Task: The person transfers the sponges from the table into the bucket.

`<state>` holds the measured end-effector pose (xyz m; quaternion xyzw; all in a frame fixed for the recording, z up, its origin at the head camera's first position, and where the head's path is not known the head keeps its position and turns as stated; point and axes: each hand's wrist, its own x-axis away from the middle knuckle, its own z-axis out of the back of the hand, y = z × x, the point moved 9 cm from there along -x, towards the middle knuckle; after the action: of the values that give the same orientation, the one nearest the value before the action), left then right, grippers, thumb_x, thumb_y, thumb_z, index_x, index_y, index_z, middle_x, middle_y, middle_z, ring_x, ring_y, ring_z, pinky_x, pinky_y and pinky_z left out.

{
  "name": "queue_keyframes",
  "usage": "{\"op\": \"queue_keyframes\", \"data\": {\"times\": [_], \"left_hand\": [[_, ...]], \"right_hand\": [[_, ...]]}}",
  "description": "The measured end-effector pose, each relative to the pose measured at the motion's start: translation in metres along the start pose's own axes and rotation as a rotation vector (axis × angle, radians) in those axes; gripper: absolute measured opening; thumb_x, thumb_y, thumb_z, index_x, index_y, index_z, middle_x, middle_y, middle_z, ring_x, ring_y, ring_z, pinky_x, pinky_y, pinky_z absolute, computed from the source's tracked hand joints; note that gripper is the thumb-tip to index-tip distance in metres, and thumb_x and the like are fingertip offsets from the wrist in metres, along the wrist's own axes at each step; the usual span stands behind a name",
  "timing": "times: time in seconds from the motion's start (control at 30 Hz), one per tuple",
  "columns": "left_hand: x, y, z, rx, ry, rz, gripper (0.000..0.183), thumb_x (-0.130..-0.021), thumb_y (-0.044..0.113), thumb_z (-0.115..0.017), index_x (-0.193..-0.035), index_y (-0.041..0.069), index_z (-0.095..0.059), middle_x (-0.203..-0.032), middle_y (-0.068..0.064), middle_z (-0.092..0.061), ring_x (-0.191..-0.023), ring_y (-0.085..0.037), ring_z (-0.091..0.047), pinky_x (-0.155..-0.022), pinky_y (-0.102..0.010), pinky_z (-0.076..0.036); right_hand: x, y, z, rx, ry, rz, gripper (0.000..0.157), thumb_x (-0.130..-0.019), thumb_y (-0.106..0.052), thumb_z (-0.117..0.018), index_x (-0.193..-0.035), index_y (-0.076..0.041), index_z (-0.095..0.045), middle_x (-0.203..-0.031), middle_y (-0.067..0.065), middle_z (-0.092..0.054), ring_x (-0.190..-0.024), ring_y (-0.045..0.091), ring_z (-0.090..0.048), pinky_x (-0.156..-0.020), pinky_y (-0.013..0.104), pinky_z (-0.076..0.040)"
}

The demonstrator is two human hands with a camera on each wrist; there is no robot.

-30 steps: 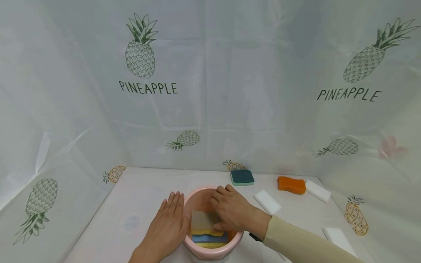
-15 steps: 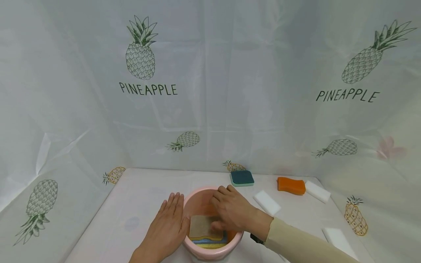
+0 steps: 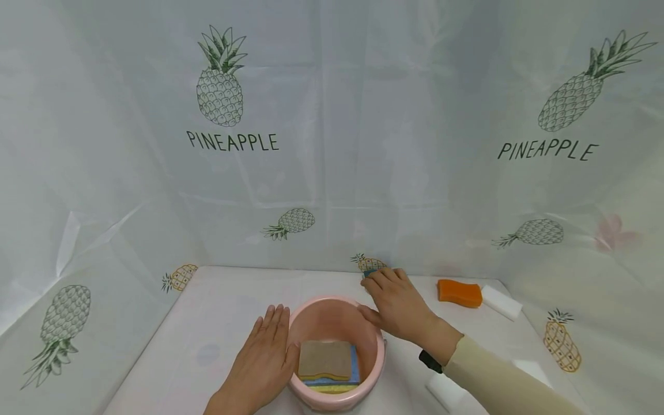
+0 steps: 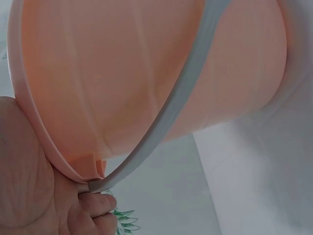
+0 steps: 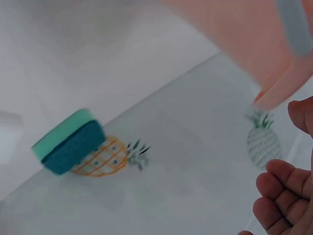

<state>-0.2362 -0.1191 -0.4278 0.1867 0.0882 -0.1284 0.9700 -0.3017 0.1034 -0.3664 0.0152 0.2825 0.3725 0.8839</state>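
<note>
A pink bucket (image 3: 332, 320) stands at the near middle of the table, with a grey handle (image 4: 181, 98) hanging on its outside. Inside lie a beige-topped sponge (image 3: 325, 358), a blue sponge (image 3: 355, 364) and a yellow one (image 3: 332, 389). My left hand (image 3: 261, 354) rests on the bucket's left rim, fingers extended in the head view. Beyond the right rim, my right hand (image 3: 402, 302) is in the air and holds nothing, fingers loosely bent. A two-tone green sponge (image 5: 71, 142) sits at the table's back edge; in the head view that hand mostly covers it.
An orange sponge (image 3: 459, 293) lies at the back right, touching a white block (image 3: 501, 302). Another white block (image 3: 446, 391) and a partly covered one (image 3: 534, 369) lie around the right forearm. Pineapple-print sheeting (image 3: 332, 144) encloses the back and sides.
The right hand has left the bucket and moved up and right toward the green sponge. The beige-topped sponge has settled flat inside the bucket. The left hand stays in place.
</note>
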Motion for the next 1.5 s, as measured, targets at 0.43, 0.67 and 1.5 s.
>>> {"op": "queue_keyframes", "data": {"times": [0.43, 0.67, 1.5], "left_hand": [[-0.003, -0.003, 0.004, 0.025, 0.0, 0.003, 0.063, -0.111, 0.034, -0.047, -0.16, -0.006, -0.038, -0.166, -0.024, -0.037, -0.159, -0.04, -0.028, -0.129, -0.059, -0.025], [-0.002, -0.003, 0.003, 0.039, -0.001, 0.0, 0.063, -0.111, 0.033, -0.048, -0.16, -0.006, -0.038, -0.166, -0.025, -0.038, -0.159, -0.041, -0.028, -0.128, -0.059, -0.026], [0.002, -0.002, 0.001, 0.015, 0.006, -0.014, 0.062, -0.11, 0.035, -0.05, -0.156, -0.006, -0.045, -0.162, -0.024, -0.045, -0.154, -0.042, -0.038, -0.123, -0.062, -0.033]], "right_hand": [[0.012, 0.087, -0.02, 0.136, -0.01, -0.102, 0.058, -0.086, -0.04, -0.087, -0.122, 0.001, -0.067, -0.116, 0.014, -0.069, -0.108, 0.034, -0.06, -0.088, 0.048, -0.051], [0.018, 0.109, -0.05, 0.214, -0.085, -0.118, 0.065, -0.082, -0.043, -0.089, -0.122, 0.0, -0.065, -0.117, 0.014, -0.068, -0.109, 0.034, -0.06, -0.089, 0.049, -0.054], [0.028, 0.121, -0.164, 0.218, -0.357, -0.143, 0.07, -0.087, -0.05, -0.082, -0.133, -0.002, -0.059, -0.129, 0.015, -0.063, -0.116, 0.034, -0.054, -0.1, 0.05, -0.051]]}}
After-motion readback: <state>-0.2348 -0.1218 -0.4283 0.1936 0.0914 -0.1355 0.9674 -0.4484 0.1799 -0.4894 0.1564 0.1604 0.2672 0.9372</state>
